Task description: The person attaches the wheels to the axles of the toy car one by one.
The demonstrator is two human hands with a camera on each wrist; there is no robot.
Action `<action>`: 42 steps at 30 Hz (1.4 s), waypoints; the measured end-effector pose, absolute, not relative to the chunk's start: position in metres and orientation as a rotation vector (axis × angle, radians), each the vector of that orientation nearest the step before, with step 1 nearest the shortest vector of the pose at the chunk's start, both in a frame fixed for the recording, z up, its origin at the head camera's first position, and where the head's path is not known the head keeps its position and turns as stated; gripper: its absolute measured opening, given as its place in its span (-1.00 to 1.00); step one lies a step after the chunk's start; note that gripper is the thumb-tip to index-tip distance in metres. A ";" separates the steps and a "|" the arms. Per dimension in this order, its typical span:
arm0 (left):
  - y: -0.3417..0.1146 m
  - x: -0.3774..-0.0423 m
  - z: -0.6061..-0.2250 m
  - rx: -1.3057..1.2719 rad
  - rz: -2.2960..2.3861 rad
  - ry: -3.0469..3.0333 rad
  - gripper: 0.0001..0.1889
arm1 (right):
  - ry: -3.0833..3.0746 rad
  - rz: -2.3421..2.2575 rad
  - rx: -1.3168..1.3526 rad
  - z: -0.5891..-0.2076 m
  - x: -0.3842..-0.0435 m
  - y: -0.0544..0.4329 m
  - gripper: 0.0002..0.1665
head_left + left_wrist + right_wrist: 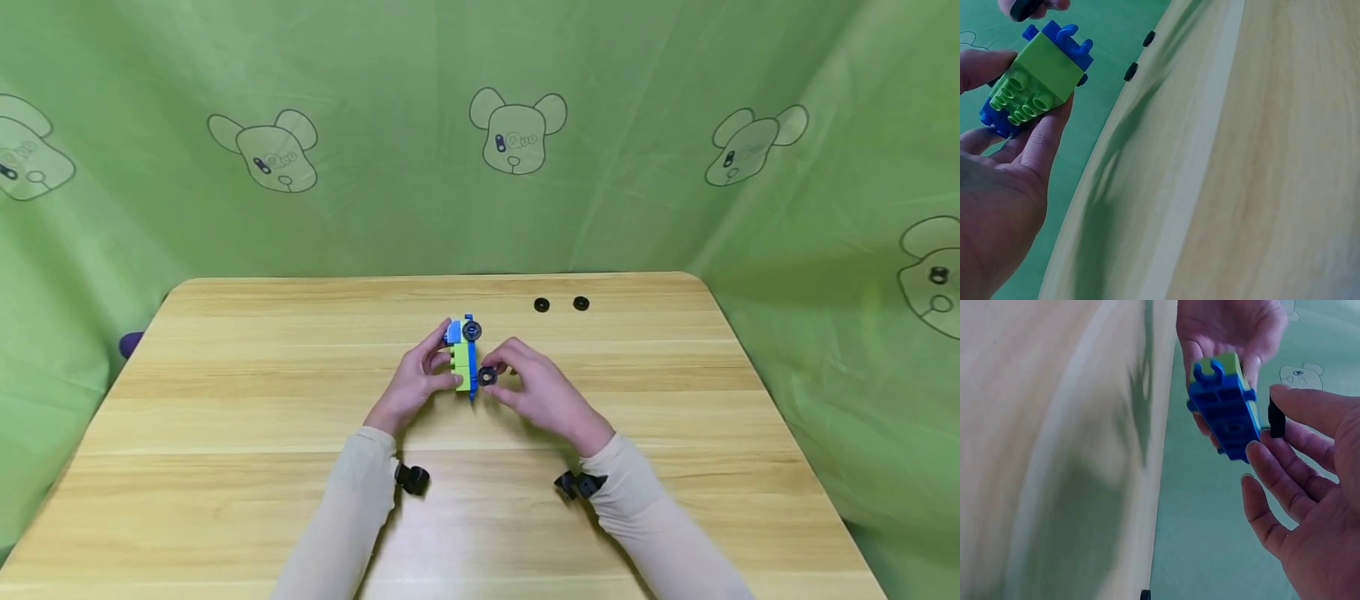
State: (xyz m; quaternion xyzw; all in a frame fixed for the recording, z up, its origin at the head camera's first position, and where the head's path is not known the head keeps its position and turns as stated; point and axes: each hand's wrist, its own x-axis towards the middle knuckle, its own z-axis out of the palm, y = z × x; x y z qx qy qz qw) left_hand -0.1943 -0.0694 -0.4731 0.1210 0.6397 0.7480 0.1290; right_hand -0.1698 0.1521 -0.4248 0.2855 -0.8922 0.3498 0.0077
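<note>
My left hand (411,385) grips a toy block truck (461,367) with a blue base, lime-green studded bricks and a blue front piece. It is held on its side above the table, and one black wheel (472,331) is fitted near its far end. Between thumb and fingers, my right hand (538,390) pinches a loose black wheel (487,376) close beside the truck's near end. In the right wrist view, the blue base (1225,412) shows a hook and side pegs, with the wheel (1277,419) a short way from it.
Two more black wheels, one (542,305) left of the other (581,303), lie near the table's far edge. A green curtain (420,225) with bear drawings hangs behind the wooden table (247,383). Something purple (130,343) shows past the left edge.
</note>
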 end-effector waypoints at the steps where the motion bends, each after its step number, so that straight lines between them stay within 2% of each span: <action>1: -0.069 -0.194 -0.473 0.358 2.176 1.855 0.01 | -2.784 1.094 0.896 -0.426 -0.170 0.151 -0.59; 28: -0.068 -0.192 -0.475 0.420 2.215 1.721 0.02 | -2.724 1.089 0.910 -0.437 -0.169 0.141 -0.59; 42: -0.067 -0.191 -0.479 0.408 2.220 1.722 0.04 | -2.717 1.260 0.891 -0.442 -0.169 0.139 -0.61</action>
